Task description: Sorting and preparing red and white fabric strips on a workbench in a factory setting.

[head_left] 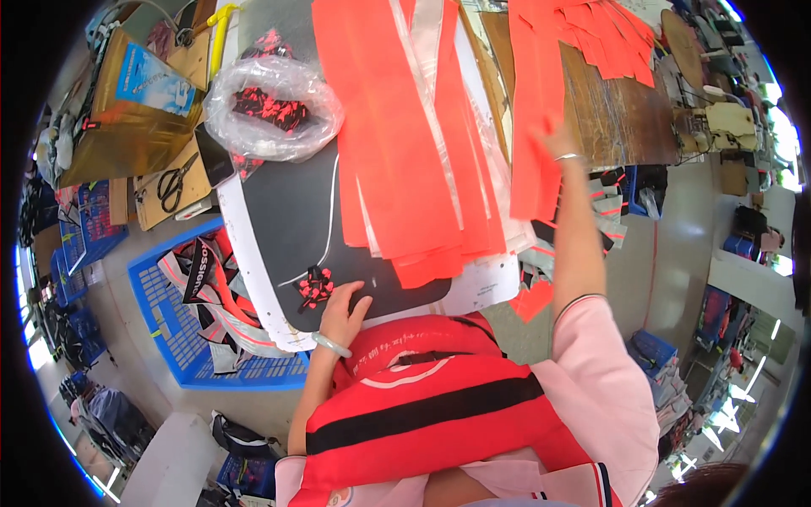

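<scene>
My left hand (343, 314) lies with its fingers apart at the near edge of a dark mat (291, 198). Just left of its fingertips sits a small black-and-coral bundle of cord or ribbon (315, 288). My right hand (554, 142) reaches far forward and is closed on the edge of a long coral fabric strip (535, 76); its fingertips are slightly blurred. Between my hands a thick stack of coral fabric strips (389, 144) covers the middle of the table, with pale strips showing between its layers.
A clear plastic bag (317, 139) holds black-and-coral pieces at the far left. Black scissors (177, 183) lie on cardboard beside a yellow-handled tool (221, 38). A blue basket (160, 338) of garments stands at left. More coral strips (604, 38) lie on the wooden tabletop (617, 118).
</scene>
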### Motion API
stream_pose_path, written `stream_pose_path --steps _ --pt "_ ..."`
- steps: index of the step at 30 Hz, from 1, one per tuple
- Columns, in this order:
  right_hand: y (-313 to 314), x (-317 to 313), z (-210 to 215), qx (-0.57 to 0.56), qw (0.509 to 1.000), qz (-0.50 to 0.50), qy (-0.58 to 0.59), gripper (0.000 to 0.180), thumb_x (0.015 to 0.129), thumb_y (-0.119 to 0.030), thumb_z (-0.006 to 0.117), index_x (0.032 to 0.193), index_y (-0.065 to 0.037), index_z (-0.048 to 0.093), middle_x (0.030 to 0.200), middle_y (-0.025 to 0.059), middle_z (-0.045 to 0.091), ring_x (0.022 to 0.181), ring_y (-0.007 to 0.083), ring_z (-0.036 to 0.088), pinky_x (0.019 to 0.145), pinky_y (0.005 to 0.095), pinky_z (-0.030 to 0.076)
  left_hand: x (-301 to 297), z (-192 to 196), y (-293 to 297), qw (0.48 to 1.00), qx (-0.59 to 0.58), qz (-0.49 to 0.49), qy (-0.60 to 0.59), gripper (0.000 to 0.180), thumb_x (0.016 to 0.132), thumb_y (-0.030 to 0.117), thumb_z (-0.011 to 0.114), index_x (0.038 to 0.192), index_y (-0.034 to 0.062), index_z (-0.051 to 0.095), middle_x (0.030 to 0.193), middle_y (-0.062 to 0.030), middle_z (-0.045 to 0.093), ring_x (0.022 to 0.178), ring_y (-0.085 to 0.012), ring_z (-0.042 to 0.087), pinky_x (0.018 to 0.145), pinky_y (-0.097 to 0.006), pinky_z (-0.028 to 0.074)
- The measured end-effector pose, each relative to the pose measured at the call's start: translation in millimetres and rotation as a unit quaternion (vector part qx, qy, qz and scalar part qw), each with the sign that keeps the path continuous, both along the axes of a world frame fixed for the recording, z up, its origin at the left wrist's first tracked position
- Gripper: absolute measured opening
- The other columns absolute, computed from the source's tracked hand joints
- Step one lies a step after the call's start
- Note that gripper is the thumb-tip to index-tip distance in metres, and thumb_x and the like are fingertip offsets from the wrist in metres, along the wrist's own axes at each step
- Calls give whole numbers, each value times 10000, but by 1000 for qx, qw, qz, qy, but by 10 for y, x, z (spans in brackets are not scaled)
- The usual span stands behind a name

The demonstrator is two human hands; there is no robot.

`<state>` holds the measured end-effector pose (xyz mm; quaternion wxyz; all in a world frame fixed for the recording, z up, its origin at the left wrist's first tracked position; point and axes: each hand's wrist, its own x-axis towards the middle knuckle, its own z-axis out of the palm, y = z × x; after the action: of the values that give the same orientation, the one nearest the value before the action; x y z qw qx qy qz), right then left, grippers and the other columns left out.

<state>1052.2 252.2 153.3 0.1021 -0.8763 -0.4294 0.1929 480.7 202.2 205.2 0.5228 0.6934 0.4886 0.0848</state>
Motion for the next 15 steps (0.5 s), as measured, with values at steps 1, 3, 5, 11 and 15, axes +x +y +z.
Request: stream_pose_path --steps 1,3,5,11,15 --pt "4 -345 -190 -10 996 -24 -84 830 797 -463 679 1470 -134 321 1470 176 363 1338 363 365 1076 503 313 4 1 -33 999 25 1 27 348 894 240 620 1164 22 591 1124 -186 607 1067 -338 576 931 -380 449" --pt "-31 -742 -320 -15 984 -49 -170 831 801 -517 644 1480 -172 311 1525 164 285 1382 385 293 1099 549 260 35 11 -119 999 17 24 35 343 888 240 623 1151 21 596 1129 -183 606 1076 -345 570 941 -388 443" --pt "-70 -773 -359 8 989 -48 -142 806 815 -529 613 1490 -230 291 1558 138 214 1414 378 218 1100 597 209 54 -3 -181 998 -1 39 57 341 890 239 621 1150 20 595 1131 -179 608 1079 -341 571 946 -385 439" --pt "-104 -905 -191 131 979 -31 -153 672 823 -429 644 1378 -103 452 1449 181 383 1330 385 349 1072 541 277 135 -87 -234 995 70 -41 57 344 856 248 656 1126 40 609 1150 -169 597 1079 -356 559 940 -412 442" --pt "-105 -1872 182 279 954 104 42 546 816 -337 683 1257 -45 548 1301 168 515 1184 348 488 982 476 373 27 -145 -204 988 105 -71 87 355 848 250 664 1129 40 612 1212 -181 561 1111 -367 541 955 -424 435"
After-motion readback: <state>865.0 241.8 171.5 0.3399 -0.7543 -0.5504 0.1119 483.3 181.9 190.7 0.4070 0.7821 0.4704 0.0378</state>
